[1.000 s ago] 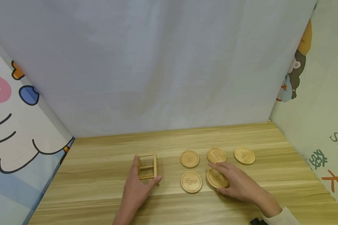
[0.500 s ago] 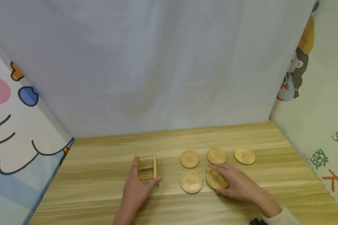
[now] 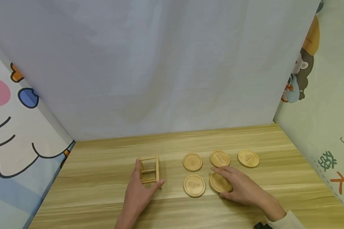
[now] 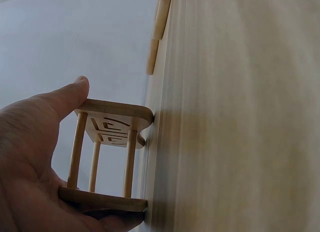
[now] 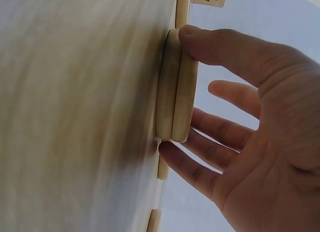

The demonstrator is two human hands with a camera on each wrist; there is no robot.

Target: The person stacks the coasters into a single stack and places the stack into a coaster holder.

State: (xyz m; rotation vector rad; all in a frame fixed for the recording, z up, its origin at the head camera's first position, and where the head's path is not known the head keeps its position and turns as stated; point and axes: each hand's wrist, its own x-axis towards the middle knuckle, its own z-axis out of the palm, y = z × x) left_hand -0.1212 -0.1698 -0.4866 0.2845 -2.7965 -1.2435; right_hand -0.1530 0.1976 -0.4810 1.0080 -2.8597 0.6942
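Note:
A small wooden coaster holder (image 3: 157,168), with slatted rods between two cut-out end plates, stands on the table at the left. My left hand (image 3: 137,194) spans it, thumb on one plate and fingers on the other; the left wrist view shows the holder (image 4: 115,108) in that grip. Two round wooden coasters lie stacked, the top coaster (image 3: 220,183) partly under the fingers of my right hand (image 3: 243,187). In the right wrist view, thumb and fingers hold the edges of the upper coaster (image 5: 186,99), with the lower coaster (image 5: 168,91) flat on the table.
Single coasters lie around the stack: a front one (image 3: 194,186), a back-left one (image 3: 192,162), a back-middle one (image 3: 219,158) and a back-right one (image 3: 248,158). A pale curtain (image 3: 172,79) borders the wood-grain table (image 3: 94,178) at the back; printed cloths hang on both sides.

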